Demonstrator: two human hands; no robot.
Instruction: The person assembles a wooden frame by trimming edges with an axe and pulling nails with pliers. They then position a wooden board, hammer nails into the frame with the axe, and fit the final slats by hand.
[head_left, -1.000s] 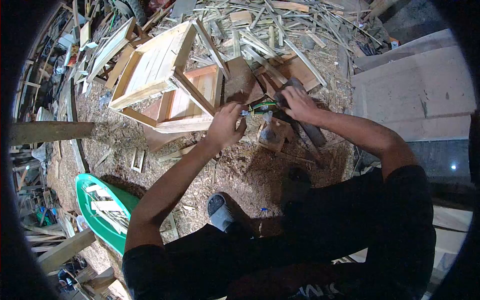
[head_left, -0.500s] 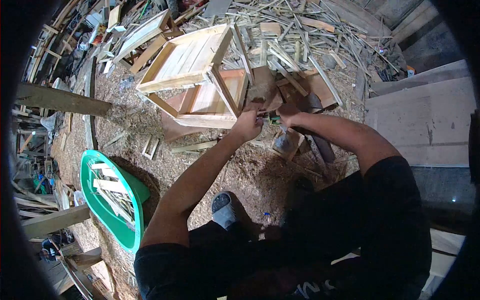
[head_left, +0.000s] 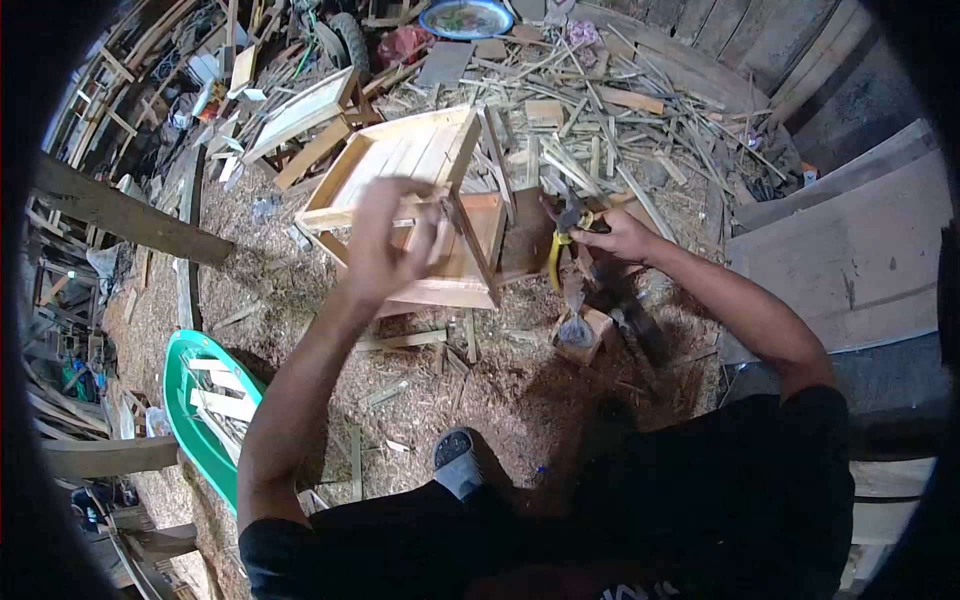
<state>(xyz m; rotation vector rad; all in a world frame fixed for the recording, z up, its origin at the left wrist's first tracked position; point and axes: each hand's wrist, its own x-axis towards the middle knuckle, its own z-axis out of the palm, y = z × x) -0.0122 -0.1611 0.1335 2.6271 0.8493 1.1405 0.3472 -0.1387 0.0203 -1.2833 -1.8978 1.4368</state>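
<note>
My right hand (head_left: 624, 238) grips pliers (head_left: 556, 262) with yellow handles, one handle hanging out below the fingers and the dark jaws pointing up and away. My left hand (head_left: 383, 245) is raised in front of a small wooden table (head_left: 415, 150). Motion smears its half-curled fingers, and I cannot tell whether they hold anything. This table has a slatted top inside a raised rim, a lower shelf and slanted legs. Below the pliers, a clear plastic bag (head_left: 575, 330) rests on a small wooden block (head_left: 598, 345).
To the left stands a green tub (head_left: 185, 400) with wood offcuts inside. Scrap strips (head_left: 640, 130) lie heaped beyond the table. A wooden beam (head_left: 130, 210) juts in from the left, and a large board (head_left: 840, 250) lies at the right. Wood shavings cover the floor.
My hands were close together beside the table and have parted. The left has moved left and up, the right to the right with the pliers. The view has tipped up slightly.
</note>
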